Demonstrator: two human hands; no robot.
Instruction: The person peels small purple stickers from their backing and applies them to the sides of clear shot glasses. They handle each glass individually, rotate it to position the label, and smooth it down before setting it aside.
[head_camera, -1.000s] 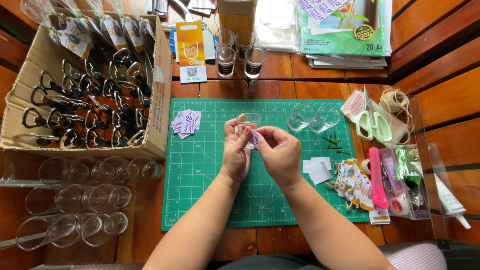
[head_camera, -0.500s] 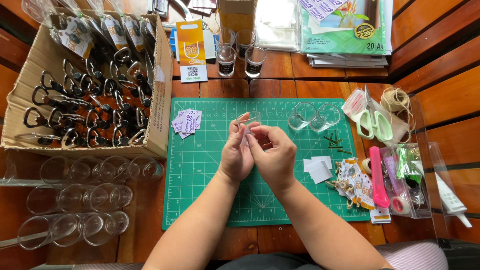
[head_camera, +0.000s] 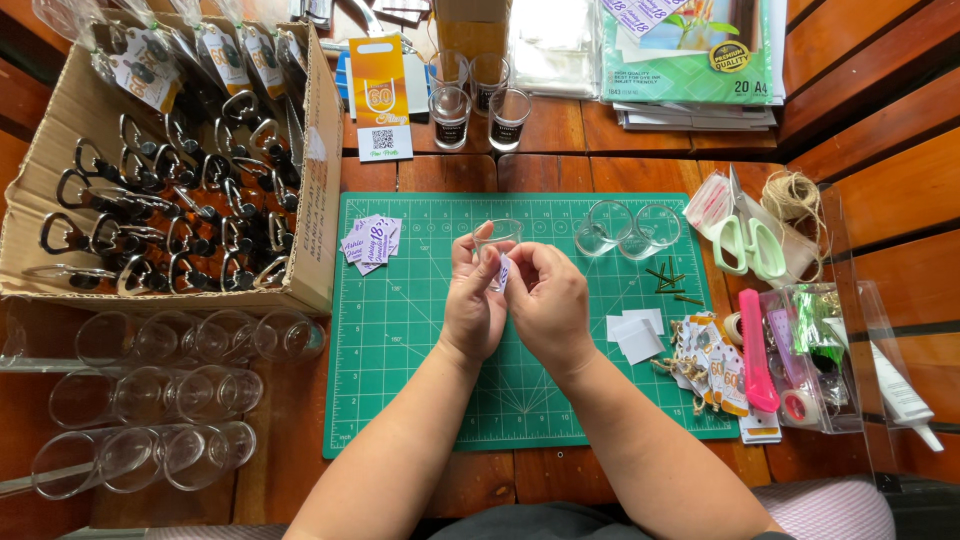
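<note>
Both hands meet over the green cutting mat (head_camera: 420, 400), just above its middle. The left hand (head_camera: 472, 300) grips a small clear glass (head_camera: 497, 234) at its fingertips; the right hand (head_camera: 548, 300) pinches a small purple-and-white sticker (head_camera: 503, 272) against it. At 9 o'clock lie spare stickers (head_camera: 368, 240); at 2 o'clock, two empty glasses (head_camera: 627, 228) — near the mat's top edge. Bare mat stays open at 6 and 8 o'clock.
</note>
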